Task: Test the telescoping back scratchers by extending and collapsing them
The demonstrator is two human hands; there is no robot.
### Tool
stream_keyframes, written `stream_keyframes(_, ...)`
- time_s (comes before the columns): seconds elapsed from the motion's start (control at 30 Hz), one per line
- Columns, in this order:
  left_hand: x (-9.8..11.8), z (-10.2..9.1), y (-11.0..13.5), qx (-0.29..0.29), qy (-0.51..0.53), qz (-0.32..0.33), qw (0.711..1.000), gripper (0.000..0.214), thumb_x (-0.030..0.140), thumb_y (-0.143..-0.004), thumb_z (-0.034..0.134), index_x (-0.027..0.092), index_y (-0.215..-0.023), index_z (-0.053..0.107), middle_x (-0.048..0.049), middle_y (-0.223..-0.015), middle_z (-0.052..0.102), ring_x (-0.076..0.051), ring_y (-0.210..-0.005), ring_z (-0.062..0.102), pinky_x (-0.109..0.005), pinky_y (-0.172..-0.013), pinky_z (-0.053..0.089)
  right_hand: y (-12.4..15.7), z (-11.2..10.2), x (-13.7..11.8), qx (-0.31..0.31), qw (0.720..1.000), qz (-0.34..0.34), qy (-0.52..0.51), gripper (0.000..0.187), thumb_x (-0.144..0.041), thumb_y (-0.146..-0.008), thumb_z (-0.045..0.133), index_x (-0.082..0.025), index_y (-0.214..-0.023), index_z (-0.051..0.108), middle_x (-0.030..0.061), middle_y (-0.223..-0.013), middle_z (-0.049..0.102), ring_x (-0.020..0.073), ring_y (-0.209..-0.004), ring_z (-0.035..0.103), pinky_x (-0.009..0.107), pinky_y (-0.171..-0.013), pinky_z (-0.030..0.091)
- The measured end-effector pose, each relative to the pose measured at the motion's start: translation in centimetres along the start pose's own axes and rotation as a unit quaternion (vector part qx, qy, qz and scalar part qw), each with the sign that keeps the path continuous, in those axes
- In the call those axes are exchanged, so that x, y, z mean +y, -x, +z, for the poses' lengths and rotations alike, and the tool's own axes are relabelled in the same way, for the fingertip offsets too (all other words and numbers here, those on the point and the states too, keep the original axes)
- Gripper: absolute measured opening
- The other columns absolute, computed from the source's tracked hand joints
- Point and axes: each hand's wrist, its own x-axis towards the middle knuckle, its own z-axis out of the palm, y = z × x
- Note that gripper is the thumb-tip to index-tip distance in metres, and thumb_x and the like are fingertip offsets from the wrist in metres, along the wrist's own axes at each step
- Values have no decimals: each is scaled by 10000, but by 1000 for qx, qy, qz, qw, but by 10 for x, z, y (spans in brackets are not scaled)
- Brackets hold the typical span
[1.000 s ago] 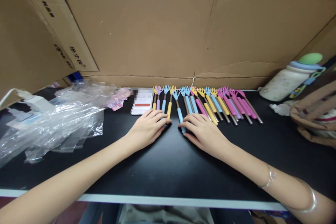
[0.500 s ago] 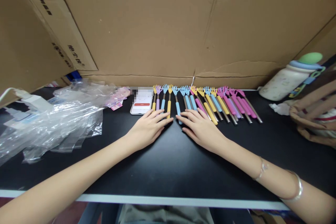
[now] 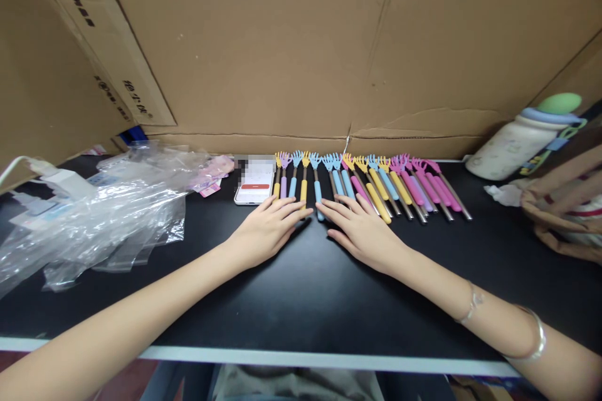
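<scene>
Nearest us runs the pale front edge of the black table (image 3: 282, 313), bare up to our wrists. Our left hand (image 3: 268, 229) lies loosely spread, palm down, its fingers across the lower ends of a few back scratchers, the outermost being a yellow scratcher (image 3: 303, 191). Our right hand (image 3: 362, 229) is likewise wide, fingertips against the handle of a blue scratcher (image 3: 318, 191), thumb apart from it; neither hand is wrapped around anything, and how hard we press we cannot tell.

Across the gap between our hands, these two scratchers stand apart. To the right, slanting handles overlap in a crowded group of scratchers (image 3: 401, 189); a sideways nudge from our right hand could, we judge, set them rolling. Our left fingers lie close to the phone (image 3: 254, 191), so a careless sweep might shove it.

Clear plastic bags (image 3: 117, 219) heap at left; glare hides whether they hold anything. At right, a brown bag (image 3: 550, 200) shows something pale with a red stripe. Beyond, the lidded bottle (image 3: 508, 144) is opaque, contents hidden. Farthest stands the cardboard wall (image 3: 282, 44).
</scene>
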Motion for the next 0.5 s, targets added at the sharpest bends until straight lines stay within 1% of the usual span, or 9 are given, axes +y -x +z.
stream_keyframes(0.13, 0, -1, 0, 5, -1, 4, 1000, 394, 186, -922, 347, 201, -1311, 402, -64, -1324, 477, -211, -1243, 382, -411, -1031, 307, 0, 0, 0, 0, 1000, 0, -10, 456, -357, -919, 371, -194, -1344, 392, 68, -1323, 483, 232, -1250, 352, 494, -1042, 265)
stream_keyframes(0.2, 2, -3, -1, 11, -1, 14, 1000, 374, 189, -917, 361, 200, -1284, 431, -60, -1315, 483, -210, -1233, 390, -401, -1029, 308, -1, -2, -1, 4, 1000, -4, -21, 427, -346, -913, 388, -183, -1306, 430, 76, -1286, 507, 230, -1232, 367, 483, -1041, 264)
stream_keyframes(0.27, 5, -6, -1, 21, 3, 31, 999, 340, 192, -912, 375, 202, -1237, 472, -51, -1292, 501, -201, -1208, 410, -380, -1020, 316, -1, -7, -3, 10, 999, -17, -44, 369, -328, -912, 393, -178, -1236, 485, 83, -1212, 546, 218, -1179, 410, 451, -1016, 299)
stream_keyframes(0.33, 9, -9, -2, 27, 9, 54, 998, 302, 191, -913, 375, 207, -1182, 510, -44, -1238, 537, -189, -1160, 445, -353, -991, 337, 0, -12, -6, 10, 997, -31, -70, 304, -306, -915, 383, -176, -1145, 533, 83, -1106, 580, 200, -1080, 468, 399, -944, 366)
stream_keyframes(0.4, 14, -11, -1, 23, 9, 72, 997, 270, 189, -917, 364, 211, -1120, 541, -39, -1141, 582, -175, -1074, 493, -331, -938, 362, 1, -15, -10, 5, 995, -43, -89, 256, -281, -917, 368, -175, -1047, 562, 76, -994, 592, 181, -963, 502, 345, -842, 411)
stream_keyframes(0.5, 21, -12, 0, 11, -9, 86, 996, 230, 187, -915, 366, 208, -1027, 566, -34, -980, 600, -159, -934, 529, -303, -834, 387, 3, -18, -14, -3, 993, -61, -100, 233, -234, -915, 348, -171, -918, 573, 66, -887, 580, 165, -862, 500, 299, -747, 412)
